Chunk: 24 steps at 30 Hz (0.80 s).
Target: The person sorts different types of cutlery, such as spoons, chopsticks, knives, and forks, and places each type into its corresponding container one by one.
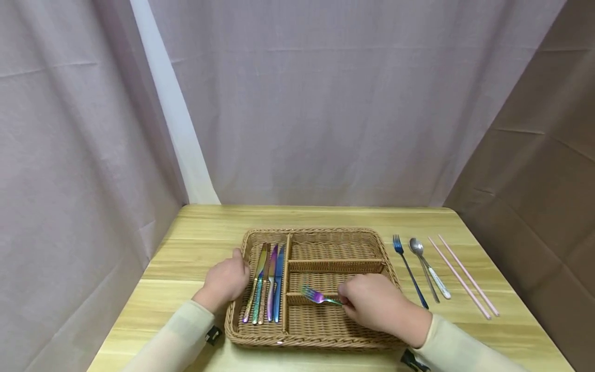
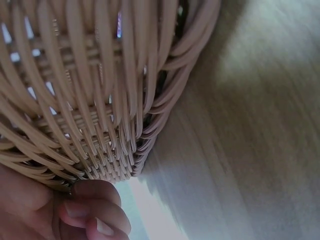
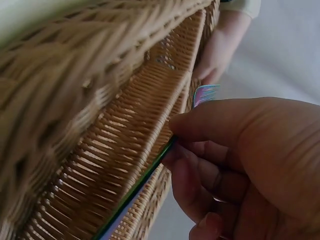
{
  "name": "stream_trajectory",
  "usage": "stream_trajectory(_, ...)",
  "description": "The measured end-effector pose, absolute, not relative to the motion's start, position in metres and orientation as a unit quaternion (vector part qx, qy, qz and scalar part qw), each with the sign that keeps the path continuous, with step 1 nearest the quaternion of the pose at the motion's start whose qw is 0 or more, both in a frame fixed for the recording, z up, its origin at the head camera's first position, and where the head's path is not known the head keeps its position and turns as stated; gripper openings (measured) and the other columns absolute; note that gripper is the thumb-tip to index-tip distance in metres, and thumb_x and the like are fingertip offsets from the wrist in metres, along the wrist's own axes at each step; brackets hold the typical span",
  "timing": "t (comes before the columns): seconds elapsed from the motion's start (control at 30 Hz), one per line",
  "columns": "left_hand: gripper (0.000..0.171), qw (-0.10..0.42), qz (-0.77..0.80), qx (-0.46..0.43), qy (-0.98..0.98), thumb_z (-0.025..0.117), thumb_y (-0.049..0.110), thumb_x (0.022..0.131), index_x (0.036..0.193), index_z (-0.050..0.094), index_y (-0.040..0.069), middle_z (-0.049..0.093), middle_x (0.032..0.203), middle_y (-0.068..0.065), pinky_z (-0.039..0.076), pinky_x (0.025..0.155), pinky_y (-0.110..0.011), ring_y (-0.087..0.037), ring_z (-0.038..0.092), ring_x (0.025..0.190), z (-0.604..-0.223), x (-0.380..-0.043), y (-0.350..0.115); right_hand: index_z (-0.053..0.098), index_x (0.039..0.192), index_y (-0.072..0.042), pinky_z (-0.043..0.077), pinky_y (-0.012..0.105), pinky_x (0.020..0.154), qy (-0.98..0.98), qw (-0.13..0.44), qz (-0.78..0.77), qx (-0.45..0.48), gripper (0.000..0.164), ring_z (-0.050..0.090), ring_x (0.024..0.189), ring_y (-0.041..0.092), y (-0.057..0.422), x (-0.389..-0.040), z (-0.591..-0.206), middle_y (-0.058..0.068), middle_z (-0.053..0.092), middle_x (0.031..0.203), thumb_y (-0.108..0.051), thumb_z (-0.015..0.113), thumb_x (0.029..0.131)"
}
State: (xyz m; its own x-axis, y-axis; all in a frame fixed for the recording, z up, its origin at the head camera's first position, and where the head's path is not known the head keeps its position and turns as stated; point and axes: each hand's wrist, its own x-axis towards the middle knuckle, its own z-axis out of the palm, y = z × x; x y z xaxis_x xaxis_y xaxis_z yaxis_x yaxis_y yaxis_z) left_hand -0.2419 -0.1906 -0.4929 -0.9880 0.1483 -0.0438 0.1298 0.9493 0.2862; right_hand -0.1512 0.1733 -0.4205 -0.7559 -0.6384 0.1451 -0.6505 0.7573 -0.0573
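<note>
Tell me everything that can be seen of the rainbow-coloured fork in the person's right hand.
The fork is slim, shiny and metallic-looking, with an iridescent finish: purple, blue and green, turning yellowish toward the tine tips in the head view. The right hand pinches it between thumb and fingers, and its handle runs on past the grip in the right wrist view. Its tines point toward the person's left. It is held over the right-hand part of the woven basket; whether it touches the basket is unclear.
</note>
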Motion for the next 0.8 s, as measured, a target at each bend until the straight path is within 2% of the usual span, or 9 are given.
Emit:
stream_trajectory(0.27,0.063,0.031,0.144,0.069,0.987,0.039,0.028,0.114,0.16,0.033,-0.015,0.072,0.091,-0.023,0.06,0.065,-0.053,-0.037,0.07,0.072,-0.493,-0.242,-0.189,0.049,0.068,-0.027,0.037,0.024,0.046,-0.928,0.044,0.046,0.366,0.041,0.038,0.054,0.001,0.169,-0.147,-0.436,-0.018,0.043,0.063,-0.013,0.083,0.084)
stream_trajectory(0.8,0.062,0.025,0.139,0.073,0.987,0.039,0.028,0.114,0.158,0.035,-0.015,0.072,0.089,-0.023,0.059,0.064,-0.052,-0.035,0.07,0.071,-0.496,-0.243,-0.19,0.046,0.062,-0.026,0.039,0.029,0.044,-0.926,0.073,0.01,0.37,0.043,0.039,0.051,0.005,0.163,-0.151,-0.464,-0.014,0.046,0.059,-0.009,0.083,0.076)
